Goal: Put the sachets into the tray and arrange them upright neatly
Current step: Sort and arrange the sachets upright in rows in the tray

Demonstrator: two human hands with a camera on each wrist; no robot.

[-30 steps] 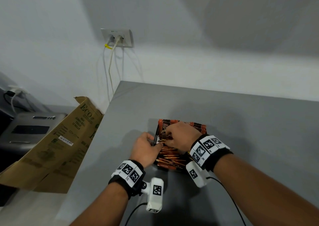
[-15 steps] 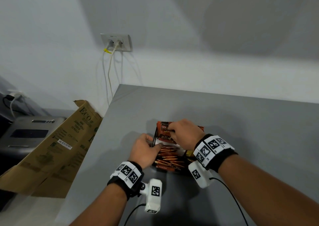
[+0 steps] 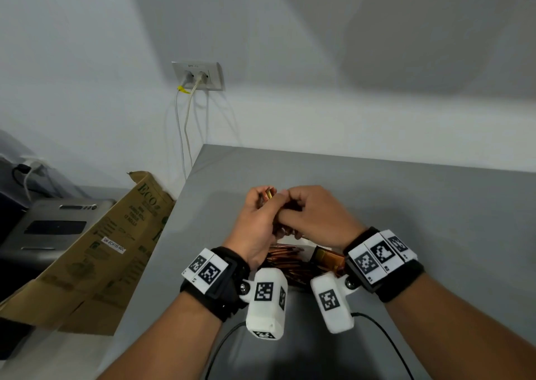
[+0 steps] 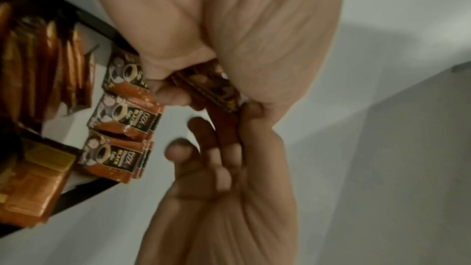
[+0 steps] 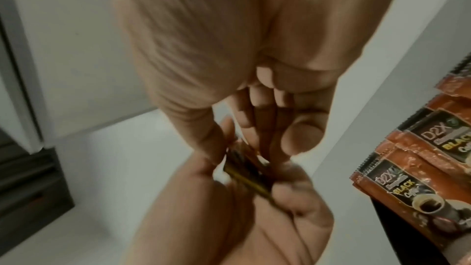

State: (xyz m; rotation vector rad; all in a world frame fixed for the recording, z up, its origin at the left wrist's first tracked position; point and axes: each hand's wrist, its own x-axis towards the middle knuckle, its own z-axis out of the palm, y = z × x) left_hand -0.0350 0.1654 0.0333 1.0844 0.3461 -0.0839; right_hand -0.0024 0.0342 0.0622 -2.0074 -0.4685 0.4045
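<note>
Nearest in the head view are the two wrist-worn cameras, and just beyond them the tray (image 3: 301,259), a dark-rimmed box on the grey table (image 3: 435,211), with copper-orange coffee sachets (image 3: 282,256) standing on edge inside it. The left wrist view shows more of the load: a row packed edge-up at one end and a few "D2X Black Coffee" sachets (image 4: 119,116) lying face-up, overlapping, towards the other end, so that part is not yet upright.

Above the tray the hands have come together. A second ago both were down in the tray among the packets; now they are lifted clear of it, holding a small bundle of sachets (image 3: 268,196) between them. The left hand (image 3: 256,223) has its fingers curled round the bundle's edges, and the right hand (image 3: 316,217) pinches the same bundle from the other side. How many sachets are in it is hard to tell, as the wrist views are blurred.

My reading is that a loose handful has been pulled out to be squared up, then slotted back on edge beside the standing row; the face-up ones remain to be done.

Further off, a flattened cardboard box (image 3: 95,252) leans at the table's left edge beside a grey machine (image 3: 55,225), and cables hang from a wall socket (image 3: 198,74).
</note>
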